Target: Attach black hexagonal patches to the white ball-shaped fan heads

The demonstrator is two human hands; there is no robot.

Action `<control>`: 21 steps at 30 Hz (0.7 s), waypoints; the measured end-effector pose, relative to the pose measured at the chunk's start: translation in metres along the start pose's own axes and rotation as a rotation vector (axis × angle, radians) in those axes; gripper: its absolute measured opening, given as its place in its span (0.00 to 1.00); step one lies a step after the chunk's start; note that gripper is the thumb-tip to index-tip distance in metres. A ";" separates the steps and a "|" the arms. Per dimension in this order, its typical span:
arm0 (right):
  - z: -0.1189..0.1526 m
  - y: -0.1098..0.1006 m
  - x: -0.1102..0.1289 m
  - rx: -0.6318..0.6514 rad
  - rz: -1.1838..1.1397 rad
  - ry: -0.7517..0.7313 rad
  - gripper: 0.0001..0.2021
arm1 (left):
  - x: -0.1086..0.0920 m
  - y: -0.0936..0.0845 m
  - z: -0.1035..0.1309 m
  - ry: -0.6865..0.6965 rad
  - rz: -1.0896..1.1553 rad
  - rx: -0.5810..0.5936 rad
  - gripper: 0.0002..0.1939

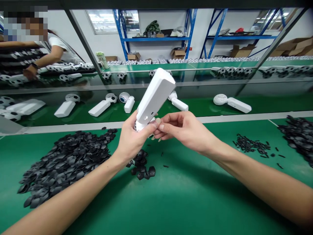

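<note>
A white handheld fan (156,94) is tilted up in front of me, its handle pointing away and its round head low, mostly hidden behind my fingers. My left hand (133,133) is closed around the head end. Beside it, my right hand (176,129) has its thumb and fingertips pinched together at the head; whatever they hold, if anything, is hidden. Below the hands lies a small cluster of black five-sided pieces (146,173). To the left spreads a large heap of similar black pieces (70,163).
Small black strips (251,145) and another black heap (300,137) lie on the right of the green table (171,209). Beyond a pale ledge, several white fans (238,104) rest on a green belt (202,107). A co-worker's hand (30,72) is at the far left.
</note>
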State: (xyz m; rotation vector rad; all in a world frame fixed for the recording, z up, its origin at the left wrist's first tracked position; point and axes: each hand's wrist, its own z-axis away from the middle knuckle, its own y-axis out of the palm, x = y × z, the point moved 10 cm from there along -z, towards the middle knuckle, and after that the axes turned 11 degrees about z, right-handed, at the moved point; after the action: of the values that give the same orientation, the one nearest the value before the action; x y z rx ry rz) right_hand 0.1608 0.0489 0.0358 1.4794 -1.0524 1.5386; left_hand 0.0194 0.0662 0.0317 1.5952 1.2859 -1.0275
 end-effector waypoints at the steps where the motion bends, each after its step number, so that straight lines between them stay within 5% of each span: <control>1: 0.000 0.000 0.002 0.026 0.025 -0.007 0.10 | 0.001 0.000 -0.001 0.000 0.019 0.008 0.17; 5: -0.001 -0.005 0.008 0.029 0.125 -0.011 0.05 | 0.001 -0.004 -0.004 -0.010 0.063 -0.010 0.11; 12: -0.003 -0.008 -0.004 -0.006 0.276 0.021 0.10 | 0.000 0.002 -0.004 -0.180 0.241 -0.044 0.14; 16: -0.003 -0.002 -0.012 0.013 0.339 -0.038 0.38 | 0.002 0.003 -0.005 -0.257 0.335 -0.063 0.16; 21: -0.001 0.016 -0.013 0.143 0.277 -0.089 0.55 | 0.007 0.009 -0.005 -0.290 0.372 -0.006 0.19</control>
State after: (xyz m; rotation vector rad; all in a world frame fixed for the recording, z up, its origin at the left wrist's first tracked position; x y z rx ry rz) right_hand 0.1461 0.0437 0.0220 1.5618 -1.2650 1.7858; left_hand 0.0297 0.0716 0.0275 1.5397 0.7618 -0.9717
